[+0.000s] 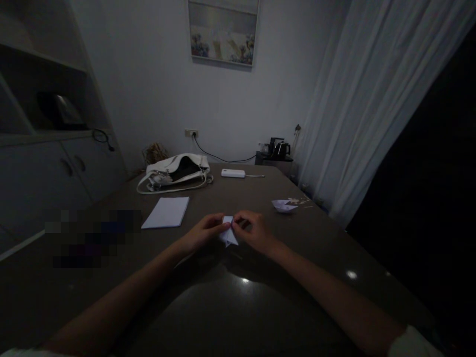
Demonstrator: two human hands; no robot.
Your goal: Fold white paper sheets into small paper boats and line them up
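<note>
Right of the paper stack (166, 212), 1 small folded paper (228, 233) is between 2 hands | left hand (204, 232) pinches its left side, thumb on top | right hand (256, 230) pinches its right edge | hands close together | beyond the paper stack lies 1 white bag (201, 162) | well right of the paper stack lies 1 paper boat (284, 207)

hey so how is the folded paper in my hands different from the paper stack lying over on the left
The folded paper is small and creased, with pointed corners; the paper stack is larger, flat and four-sided.
The folded paper is pinched between your left hand and right hand, while the paper stack lies untouched on the table.
Both are white.
</note>
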